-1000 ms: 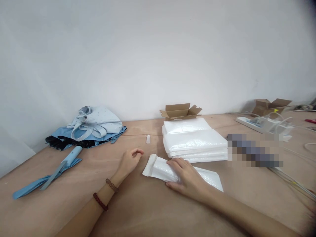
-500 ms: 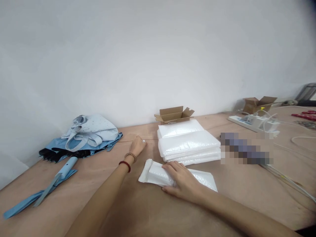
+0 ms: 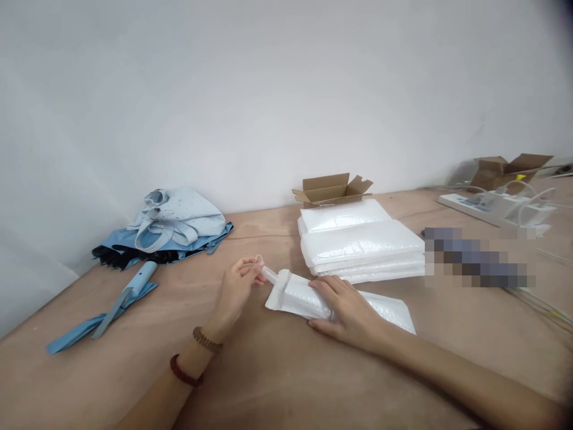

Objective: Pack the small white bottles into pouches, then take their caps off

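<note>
A white bubble mailer lies on the brown table surface with its flap end to the left. My right hand grips its middle, fingers over the top and thumb along the near edge. At the flap end, my left hand pinches a narrow translucent strip that reaches to the mailer's flap. Whether the strip is still attached there I cannot tell. Two beaded bracelets circle my left wrist. Just behind the mailer rises a stack of white bubble mailers.
An open cardboard box stands by the wall behind the stack. Folded blue fabric and a blue umbrella handle lie left. To the right are a power strip, cables, a pixelated object and another cardboard box.
My left hand has come nearer to me and now pinches the strip, which shows clearly beside the flap. My right hand keeps its hold on the mailer. The view has shifted slightly.
</note>
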The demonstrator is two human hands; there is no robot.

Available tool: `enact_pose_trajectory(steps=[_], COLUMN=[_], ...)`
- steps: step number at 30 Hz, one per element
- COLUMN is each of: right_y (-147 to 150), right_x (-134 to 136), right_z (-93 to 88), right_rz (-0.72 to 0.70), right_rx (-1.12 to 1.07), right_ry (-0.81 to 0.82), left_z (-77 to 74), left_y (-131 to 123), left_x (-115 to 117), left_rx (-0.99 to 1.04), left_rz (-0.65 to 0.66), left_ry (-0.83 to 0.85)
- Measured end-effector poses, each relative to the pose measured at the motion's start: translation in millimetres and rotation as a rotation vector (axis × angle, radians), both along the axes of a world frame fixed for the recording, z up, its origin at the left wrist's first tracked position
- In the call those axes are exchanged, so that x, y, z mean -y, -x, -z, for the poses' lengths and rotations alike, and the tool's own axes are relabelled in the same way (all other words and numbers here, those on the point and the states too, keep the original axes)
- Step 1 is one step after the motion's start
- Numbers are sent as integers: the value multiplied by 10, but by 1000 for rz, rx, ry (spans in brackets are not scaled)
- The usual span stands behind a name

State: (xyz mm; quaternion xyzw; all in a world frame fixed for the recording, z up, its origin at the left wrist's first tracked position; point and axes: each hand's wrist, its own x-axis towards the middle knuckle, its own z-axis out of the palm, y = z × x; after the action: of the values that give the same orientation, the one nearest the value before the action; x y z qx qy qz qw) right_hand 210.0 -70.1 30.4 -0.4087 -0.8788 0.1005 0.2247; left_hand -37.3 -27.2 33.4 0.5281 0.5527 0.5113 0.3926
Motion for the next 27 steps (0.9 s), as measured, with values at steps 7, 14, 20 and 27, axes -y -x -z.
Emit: enact_pose_trajectory(steps=[7,14,20,27], right_y=[4,-3,6,-4], right_x=[-9,-13,-30,-39], right_z=[1,13,1,0], right_rz=[-17,-18,-19,-92], right_rx=[7,-7,11,7], right_ry=[11,8,23,21], left_z=[139,102,87,-96], left_y=[-117,-85,-240,-254], left_x=[92,168,257,333], left_rx=[-59,-740,-729,-449], left_rz=[152,131,409,749], left_ry=[92,-240,-235,-86])
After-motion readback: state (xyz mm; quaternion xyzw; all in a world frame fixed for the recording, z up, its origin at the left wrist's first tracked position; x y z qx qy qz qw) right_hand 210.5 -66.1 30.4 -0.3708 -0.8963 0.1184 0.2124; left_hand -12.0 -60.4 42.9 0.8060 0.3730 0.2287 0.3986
